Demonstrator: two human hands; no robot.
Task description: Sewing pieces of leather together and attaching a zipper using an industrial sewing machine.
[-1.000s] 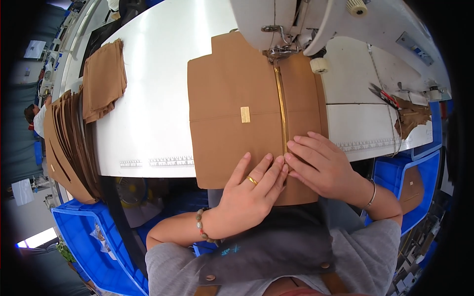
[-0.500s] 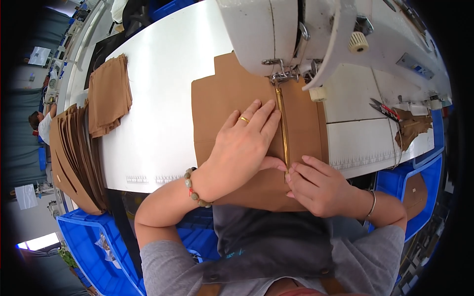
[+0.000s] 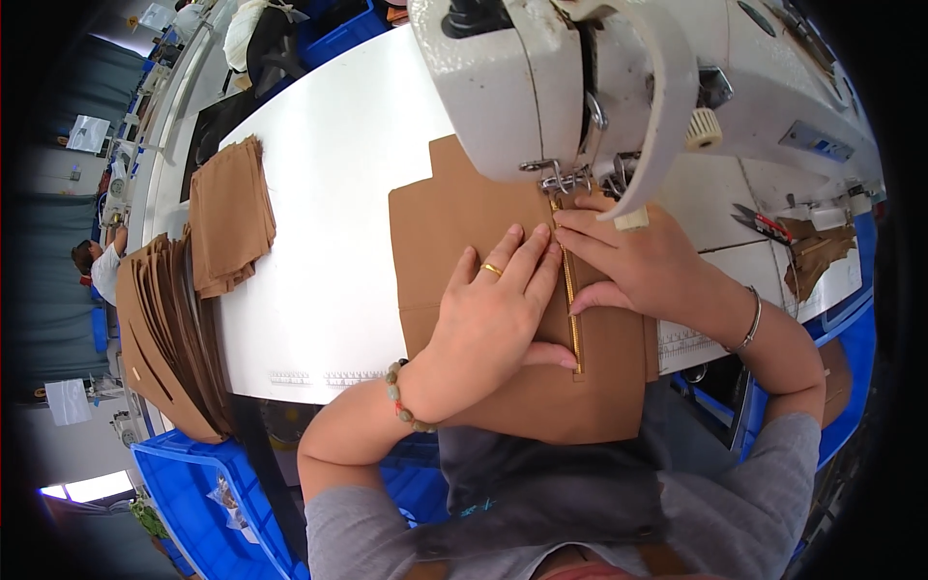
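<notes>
A brown fabric panel [image 3: 425,242] lies on the white table under the head of a sewing machine [image 3: 503,106]. A gold-toothed zipper [image 3: 576,338] runs along a slot in the panel, up to the presser foot [image 3: 563,182]. My left hand [image 3: 498,314] rests flat on the panel just left of the zipper, fingers stretched out and thumb near the zipper's lower end. On the other side, my right hand [image 3: 638,256] lies on the fabric close to the presser foot, fingers extended and thumb beside the zipper.
Brown fabric pieces form a flat stack [image 3: 232,217] and a draped pile [image 3: 164,338] at the left. Red-handled thread snips [image 3: 764,224] lie at the right beside a brown scrap [image 3: 820,253]. Blue bins [image 3: 198,483] stand below the table edge.
My right hand has moved from the zipper's lower end up beside the presser foot. My left hand stays on the panel. The whole view has shifted slightly.
</notes>
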